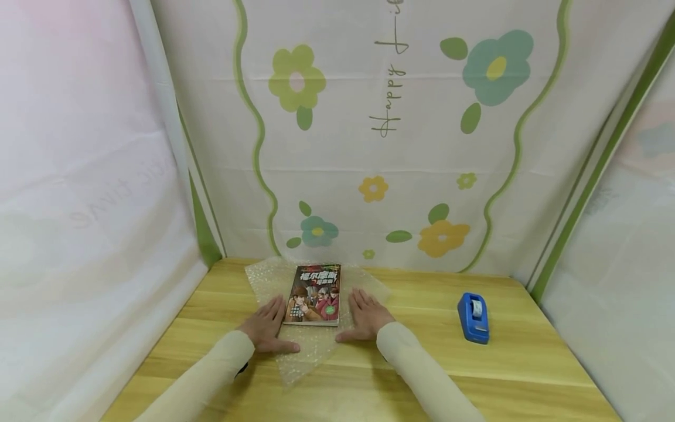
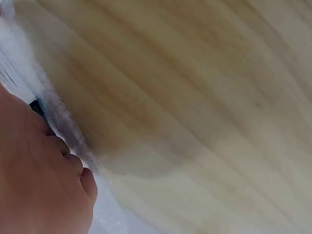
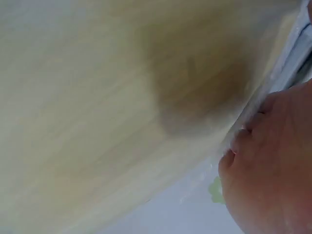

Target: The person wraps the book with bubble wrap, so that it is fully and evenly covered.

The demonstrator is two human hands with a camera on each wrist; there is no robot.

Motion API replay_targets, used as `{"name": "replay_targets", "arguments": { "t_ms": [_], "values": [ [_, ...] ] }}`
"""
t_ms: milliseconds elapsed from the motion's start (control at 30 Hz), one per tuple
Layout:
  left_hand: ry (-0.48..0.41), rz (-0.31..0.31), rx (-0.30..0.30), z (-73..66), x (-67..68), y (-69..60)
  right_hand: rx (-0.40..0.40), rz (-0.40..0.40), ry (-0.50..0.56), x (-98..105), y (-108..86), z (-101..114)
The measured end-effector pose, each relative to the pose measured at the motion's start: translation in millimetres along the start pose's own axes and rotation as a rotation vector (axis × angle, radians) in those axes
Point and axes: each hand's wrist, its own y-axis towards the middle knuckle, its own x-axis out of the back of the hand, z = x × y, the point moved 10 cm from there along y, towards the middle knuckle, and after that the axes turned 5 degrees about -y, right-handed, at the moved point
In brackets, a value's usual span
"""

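Observation:
A comic-style book (image 1: 315, 296) with an illustrated cover and Chinese title lies face up on a sheet of clear bubble wrap (image 1: 306, 351). My left hand (image 1: 266, 328) rests on the wrap along the book's left side, fingers pointing forward and thumb spread inward. On the other side, my right hand (image 1: 367, 316) lies on the wrap a little apart from the book, its thumb also turned inward. In the left wrist view the left hand (image 2: 44, 170) is beside the wrap's edge. The right wrist view shows the right hand (image 3: 273, 161) against the wrap, fingertips hidden.
A blue tape dispenser (image 1: 473, 319) with a roll of tape stands on the right of the wooden table (image 1: 422, 375). White fabric walls with printed flowers (image 1: 443, 237) enclose the table at the back and both sides.

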Motion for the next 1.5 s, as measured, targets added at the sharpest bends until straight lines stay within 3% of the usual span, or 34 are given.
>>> {"name": "replay_targets", "arguments": {
  "t_ms": [233, 567, 1200, 1500],
  "values": [
    [0.017, 0.004, 0.028, -3.9, 1.9, -0.9, -0.034, 0.035, 0.066, -8.4, -0.2, -8.8],
    [0.03, 0.018, 0.044, -19.4, -6.3, 2.5, 0.002, 0.048, 0.082, -13.4, -15.0, -20.5],
    [-0.036, 0.019, 0.043, -80.5, -15.5, 18.3, 0.026, 0.048, 0.116, -23.1, -52.5, -74.3],
    [-0.045, 0.007, 0.023, -104.0, -18.0, 28.4, -0.001, 0.044, 0.136, -26.2, -66.4, -97.7]
  ]
}}
